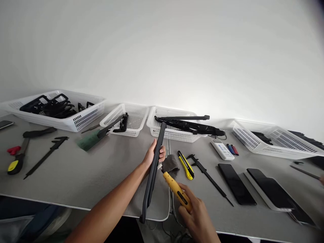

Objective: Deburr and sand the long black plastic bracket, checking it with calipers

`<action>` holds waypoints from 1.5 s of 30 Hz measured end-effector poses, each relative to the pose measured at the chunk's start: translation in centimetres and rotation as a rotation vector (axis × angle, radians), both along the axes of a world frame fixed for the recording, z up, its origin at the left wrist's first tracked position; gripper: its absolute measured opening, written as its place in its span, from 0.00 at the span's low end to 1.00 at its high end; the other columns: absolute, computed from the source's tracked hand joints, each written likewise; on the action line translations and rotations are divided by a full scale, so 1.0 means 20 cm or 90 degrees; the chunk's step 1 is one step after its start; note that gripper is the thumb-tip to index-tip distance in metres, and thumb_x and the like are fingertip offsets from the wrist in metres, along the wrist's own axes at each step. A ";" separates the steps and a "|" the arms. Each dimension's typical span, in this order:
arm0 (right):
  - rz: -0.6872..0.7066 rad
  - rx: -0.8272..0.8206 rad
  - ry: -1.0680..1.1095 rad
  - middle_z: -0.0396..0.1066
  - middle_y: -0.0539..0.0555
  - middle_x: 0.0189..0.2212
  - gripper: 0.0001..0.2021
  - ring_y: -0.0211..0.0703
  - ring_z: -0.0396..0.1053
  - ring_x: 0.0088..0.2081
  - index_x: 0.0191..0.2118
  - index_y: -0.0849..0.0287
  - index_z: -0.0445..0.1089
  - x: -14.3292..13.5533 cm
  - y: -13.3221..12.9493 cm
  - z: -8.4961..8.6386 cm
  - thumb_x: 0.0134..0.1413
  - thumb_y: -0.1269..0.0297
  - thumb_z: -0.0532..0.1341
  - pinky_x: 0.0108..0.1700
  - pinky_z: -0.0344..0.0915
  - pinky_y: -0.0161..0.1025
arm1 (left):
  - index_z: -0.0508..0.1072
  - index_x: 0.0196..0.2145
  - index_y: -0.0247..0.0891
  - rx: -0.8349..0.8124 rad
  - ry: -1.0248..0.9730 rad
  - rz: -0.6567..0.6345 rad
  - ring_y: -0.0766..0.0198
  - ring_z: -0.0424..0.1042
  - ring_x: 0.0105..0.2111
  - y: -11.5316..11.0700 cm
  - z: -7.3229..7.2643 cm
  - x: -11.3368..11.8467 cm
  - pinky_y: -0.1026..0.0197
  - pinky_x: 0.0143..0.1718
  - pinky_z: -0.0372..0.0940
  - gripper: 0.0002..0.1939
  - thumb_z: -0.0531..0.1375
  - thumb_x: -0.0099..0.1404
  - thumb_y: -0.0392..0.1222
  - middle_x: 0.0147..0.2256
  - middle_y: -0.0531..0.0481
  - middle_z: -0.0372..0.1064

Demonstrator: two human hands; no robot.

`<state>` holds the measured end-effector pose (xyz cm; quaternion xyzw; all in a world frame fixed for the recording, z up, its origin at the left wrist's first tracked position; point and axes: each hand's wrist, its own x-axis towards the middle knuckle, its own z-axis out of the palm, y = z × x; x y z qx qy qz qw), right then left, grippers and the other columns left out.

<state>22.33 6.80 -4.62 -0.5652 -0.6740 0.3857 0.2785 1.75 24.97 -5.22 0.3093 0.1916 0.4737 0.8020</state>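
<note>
My left hand (157, 153) is closed around a long black plastic strip (152, 179), held tilted in front of me above the table's near edge. The strip's upper end reaches toward a white basket. In my right hand (193, 209) is a yellow handheld tool (177, 191) with a dark slide switch, its fingers wrapped round the body. The tool's narrow tip meets or nearly meets the strip's right side, just below my left fingers; contact cannot be made out. A crumpled dark grey cloth (171, 164) lies just right of that tip.
White baskets, one (76, 124) holding black frames, another (172, 135) long black strips, line the wall. A yellow cutter (186, 165), calipers (207, 175) and phones (236, 184) lie at right. More calipers (48, 155) and a green scraper-like tool (89, 140) are left. A person's hand (322, 179) shows far right.
</note>
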 end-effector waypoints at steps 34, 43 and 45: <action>-0.212 0.177 -0.019 0.83 0.61 0.42 0.32 0.49 0.77 0.33 0.64 0.61 0.72 0.03 0.30 0.15 0.68 0.40 0.59 0.33 0.71 0.36 | 0.61 0.32 0.42 0.082 0.054 -0.165 0.71 0.50 0.17 -0.14 0.05 0.12 0.66 0.18 0.44 0.31 0.63 0.64 0.73 0.23 0.60 0.52; -0.227 0.218 -0.111 0.80 0.55 0.32 0.32 0.45 0.72 0.26 0.64 0.61 0.73 0.07 0.41 0.30 0.67 0.42 0.58 0.29 0.66 0.36 | 0.58 0.28 0.42 0.072 0.057 -0.204 0.72 0.48 0.18 -0.15 0.08 0.09 0.65 0.19 0.41 0.33 0.62 0.64 0.75 0.23 0.60 0.49; -0.184 0.215 -0.148 0.81 0.55 0.33 0.29 0.44 0.72 0.25 0.64 0.60 0.74 0.09 0.39 0.31 0.67 0.45 0.58 0.30 0.67 0.36 | 0.58 0.26 0.42 0.079 0.049 -0.197 0.72 0.46 0.18 -0.14 0.08 0.08 0.65 0.19 0.41 0.34 0.60 0.65 0.76 0.23 0.59 0.47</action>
